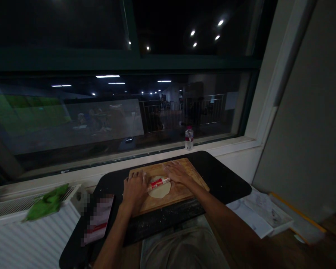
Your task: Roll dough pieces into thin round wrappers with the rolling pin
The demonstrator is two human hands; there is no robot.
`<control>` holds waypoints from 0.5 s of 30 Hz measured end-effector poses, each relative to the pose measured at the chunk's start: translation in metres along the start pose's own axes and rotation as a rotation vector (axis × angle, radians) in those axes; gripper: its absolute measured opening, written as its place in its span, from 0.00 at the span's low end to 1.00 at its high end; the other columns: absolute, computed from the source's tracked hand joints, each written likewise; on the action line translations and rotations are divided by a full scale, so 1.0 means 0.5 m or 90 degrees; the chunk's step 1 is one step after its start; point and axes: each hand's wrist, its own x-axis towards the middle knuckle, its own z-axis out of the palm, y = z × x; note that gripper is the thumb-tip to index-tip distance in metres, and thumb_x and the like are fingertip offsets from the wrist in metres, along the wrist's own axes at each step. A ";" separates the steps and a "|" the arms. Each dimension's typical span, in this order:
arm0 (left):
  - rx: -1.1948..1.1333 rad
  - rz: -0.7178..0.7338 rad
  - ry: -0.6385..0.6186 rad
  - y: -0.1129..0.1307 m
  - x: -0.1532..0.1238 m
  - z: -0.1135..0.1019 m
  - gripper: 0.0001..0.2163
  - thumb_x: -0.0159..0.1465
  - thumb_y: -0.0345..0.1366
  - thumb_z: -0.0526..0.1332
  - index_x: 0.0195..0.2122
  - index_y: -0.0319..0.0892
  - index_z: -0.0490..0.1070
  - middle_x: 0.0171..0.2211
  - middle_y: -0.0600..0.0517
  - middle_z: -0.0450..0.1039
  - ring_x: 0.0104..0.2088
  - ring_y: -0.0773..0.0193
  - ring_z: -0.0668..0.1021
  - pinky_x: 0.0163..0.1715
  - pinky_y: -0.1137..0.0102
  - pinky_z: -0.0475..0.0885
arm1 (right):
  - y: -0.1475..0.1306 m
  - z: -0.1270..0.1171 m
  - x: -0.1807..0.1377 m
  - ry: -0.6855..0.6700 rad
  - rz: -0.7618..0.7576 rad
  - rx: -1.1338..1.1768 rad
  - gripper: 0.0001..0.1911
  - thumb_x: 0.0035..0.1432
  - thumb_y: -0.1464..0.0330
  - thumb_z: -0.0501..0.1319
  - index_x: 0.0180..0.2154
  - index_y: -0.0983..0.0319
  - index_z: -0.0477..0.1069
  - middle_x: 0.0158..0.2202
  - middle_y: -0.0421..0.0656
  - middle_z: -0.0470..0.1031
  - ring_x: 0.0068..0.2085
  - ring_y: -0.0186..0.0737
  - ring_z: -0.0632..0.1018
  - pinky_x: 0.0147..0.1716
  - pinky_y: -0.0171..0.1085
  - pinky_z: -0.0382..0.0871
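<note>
A flat round of pale dough (160, 191) lies on a wooden cutting board (184, 188) on a black table (226, 179). A red-and-white cylinder (159, 182) lies across the dough like a rolling pin. My left hand (134, 188) presses on its left end with fingers flat and together. My right hand (177, 172) lies flat over its right end, fingers stretched out toward the left.
A small water bottle (189, 138) stands on the window sill behind the board. A green cloth (46, 203) lies on the white radiator at left. A blurred packet (98, 220) lies on the table's left part. Papers (261, 215) lie to the right.
</note>
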 end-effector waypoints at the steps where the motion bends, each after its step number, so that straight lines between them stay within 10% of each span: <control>1: -0.003 -0.010 0.002 -0.001 0.004 0.000 0.24 0.77 0.39 0.47 0.69 0.40 0.68 0.65 0.33 0.73 0.66 0.40 0.71 0.59 0.46 0.72 | 0.001 0.001 0.004 -0.005 0.007 0.006 0.27 0.81 0.56 0.45 0.70 0.52 0.70 0.73 0.41 0.69 0.76 0.47 0.64 0.78 0.54 0.46; 15: -0.011 0.071 -0.081 -0.004 -0.001 -0.004 0.26 0.76 0.36 0.46 0.72 0.45 0.66 0.72 0.36 0.65 0.67 0.36 0.70 0.57 0.40 0.75 | -0.008 0.004 -0.082 0.078 -0.008 -0.037 0.31 0.81 0.59 0.40 0.70 0.62 0.71 0.71 0.51 0.71 0.75 0.52 0.66 0.78 0.57 0.46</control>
